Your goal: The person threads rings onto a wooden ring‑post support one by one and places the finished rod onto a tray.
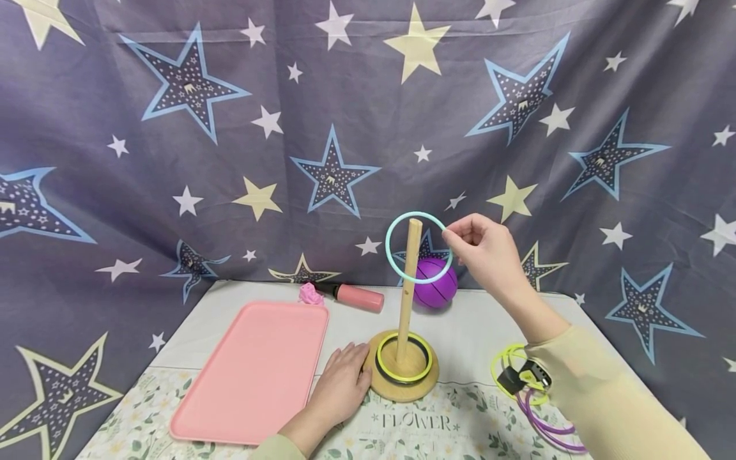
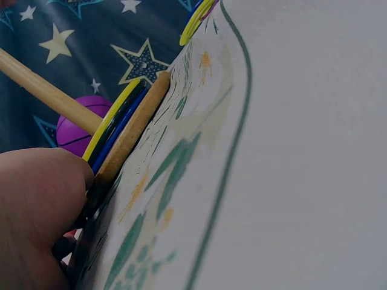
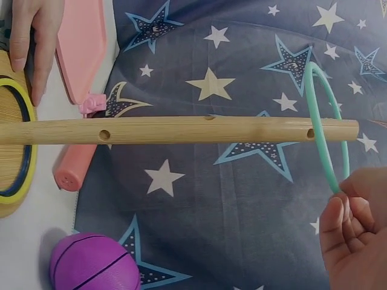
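My right hand (image 1: 483,252) pinches a mint-green ring (image 1: 390,255) at its edge. In the right wrist view the ring (image 3: 322,145) encircles the wooden post (image 3: 181,130) near its top end, tilted. The post (image 1: 406,306) stands upright on a round wooden base (image 1: 397,393). Around the foot of the post lie a yellow ring (image 1: 381,364) and a dark one; the left wrist view shows a blue ring (image 2: 121,134) beneath them. My left hand (image 1: 340,386) rests on the table with fingers extended, its fingertips at the base's left edge.
A pink tray (image 1: 247,377) lies left of my left hand. Behind are a pink flower (image 1: 311,294), a pink-and-black pump-like cylinder (image 1: 359,298) and a purple ball (image 1: 435,284). Yellow rings (image 1: 496,370) and purple rings (image 1: 540,425) lie at right, partly behind my right forearm. A star-patterned curtain (image 1: 368,96) hangs behind.
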Tool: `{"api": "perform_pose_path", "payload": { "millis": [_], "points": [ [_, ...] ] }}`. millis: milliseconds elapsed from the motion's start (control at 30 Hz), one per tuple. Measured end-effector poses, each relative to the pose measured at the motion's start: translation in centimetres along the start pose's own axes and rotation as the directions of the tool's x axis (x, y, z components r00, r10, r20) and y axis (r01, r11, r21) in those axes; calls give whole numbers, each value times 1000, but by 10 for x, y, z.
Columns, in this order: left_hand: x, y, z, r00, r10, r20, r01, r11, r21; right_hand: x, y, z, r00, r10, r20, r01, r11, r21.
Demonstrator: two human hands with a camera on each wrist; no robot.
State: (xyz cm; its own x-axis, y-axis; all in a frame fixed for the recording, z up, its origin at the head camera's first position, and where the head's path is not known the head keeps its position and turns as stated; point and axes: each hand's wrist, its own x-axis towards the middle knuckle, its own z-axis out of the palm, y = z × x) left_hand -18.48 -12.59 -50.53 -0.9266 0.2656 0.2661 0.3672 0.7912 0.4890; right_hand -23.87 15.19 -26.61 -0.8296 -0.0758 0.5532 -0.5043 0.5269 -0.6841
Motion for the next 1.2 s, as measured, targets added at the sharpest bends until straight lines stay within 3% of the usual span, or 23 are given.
{"api": "perform_pose_path", "payload": {
  "millis": [633,1200],
  "points": [
    [1,-3,2,1000,-10,16,10,1000,12,-14,34,23,986,125,109,-128,992,18],
    [0,-1,1,1000,9,-2,-9,1000,3,-36,69,46,966,159,204,-163,987,1]
  ]
}}
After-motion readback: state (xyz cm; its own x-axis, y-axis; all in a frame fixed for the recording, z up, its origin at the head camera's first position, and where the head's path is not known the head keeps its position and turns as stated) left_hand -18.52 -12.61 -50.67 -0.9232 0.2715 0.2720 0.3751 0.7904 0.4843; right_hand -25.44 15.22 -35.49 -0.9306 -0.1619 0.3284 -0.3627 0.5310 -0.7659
